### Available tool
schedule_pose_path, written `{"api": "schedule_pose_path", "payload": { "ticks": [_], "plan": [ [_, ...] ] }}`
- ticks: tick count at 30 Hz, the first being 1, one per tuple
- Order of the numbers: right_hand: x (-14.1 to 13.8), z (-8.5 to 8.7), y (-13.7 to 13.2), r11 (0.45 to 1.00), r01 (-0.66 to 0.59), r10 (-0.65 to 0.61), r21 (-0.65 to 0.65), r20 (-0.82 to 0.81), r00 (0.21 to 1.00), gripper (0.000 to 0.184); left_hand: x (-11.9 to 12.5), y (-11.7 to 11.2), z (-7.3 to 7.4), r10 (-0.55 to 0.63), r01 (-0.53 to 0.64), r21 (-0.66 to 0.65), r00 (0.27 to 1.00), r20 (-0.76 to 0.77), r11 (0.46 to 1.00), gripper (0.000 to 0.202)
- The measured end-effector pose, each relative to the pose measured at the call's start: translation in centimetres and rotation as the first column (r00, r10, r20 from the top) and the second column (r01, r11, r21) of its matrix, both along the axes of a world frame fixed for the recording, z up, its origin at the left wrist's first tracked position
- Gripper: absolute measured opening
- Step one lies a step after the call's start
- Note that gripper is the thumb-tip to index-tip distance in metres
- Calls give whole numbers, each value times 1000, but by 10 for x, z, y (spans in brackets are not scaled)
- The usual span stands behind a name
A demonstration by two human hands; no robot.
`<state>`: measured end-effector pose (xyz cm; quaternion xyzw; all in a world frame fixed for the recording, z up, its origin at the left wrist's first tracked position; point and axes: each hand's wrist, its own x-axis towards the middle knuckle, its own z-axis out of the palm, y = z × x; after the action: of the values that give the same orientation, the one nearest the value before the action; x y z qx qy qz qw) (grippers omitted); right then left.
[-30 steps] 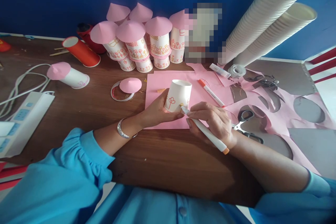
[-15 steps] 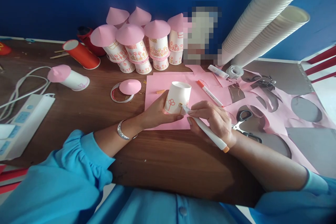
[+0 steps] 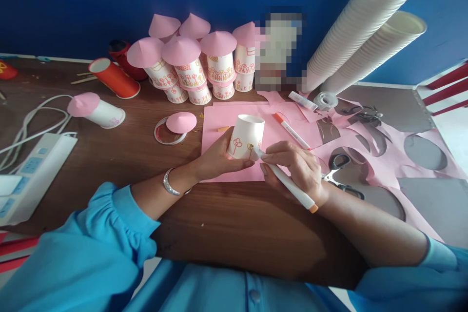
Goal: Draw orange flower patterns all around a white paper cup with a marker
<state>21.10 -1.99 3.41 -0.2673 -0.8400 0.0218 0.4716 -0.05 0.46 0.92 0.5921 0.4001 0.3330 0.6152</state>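
A white paper cup (image 3: 248,129) is held upright by my left hand (image 3: 219,156), fingers wrapped round its left side and base. Red flowers and an orange-yellow flower are drawn on its wall. My right hand (image 3: 298,168) is closed on a white marker with an orange end (image 3: 292,187), its tip at the orange-yellow flower. Below the cup lie pink paper sheets (image 3: 215,122). An orange marker cap (image 3: 223,129) is partly hidden behind my left hand. Just behind my right hand, a red-capped marker (image 3: 291,130) rests on the pink paper.
Decorated cup towers with pink cone roofs (image 3: 219,44) stand at the back. Tall cup stacks (image 3: 360,29) lean against the blue wall. Scissors (image 3: 338,170) and cut pink scraps (image 3: 387,165) lie right, near a tape roll (image 3: 326,101). A power strip (image 3: 40,170) sits left.
The marker tip has shifted very slightly at the orange-yellow flower, which shows a little more colour. Both hands keep their grips, and the view has tilted slightly.
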Motion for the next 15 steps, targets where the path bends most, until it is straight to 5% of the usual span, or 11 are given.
{"api": "schedule_pose_path", "payload": {
  "ticks": [15],
  "plan": [
    [1, 1, -1, 999, 20, -20, -27, 1, 1000, 22, 1, -1, 7, 20, -17, -58, 999, 42, 998, 69]
  ]
}}
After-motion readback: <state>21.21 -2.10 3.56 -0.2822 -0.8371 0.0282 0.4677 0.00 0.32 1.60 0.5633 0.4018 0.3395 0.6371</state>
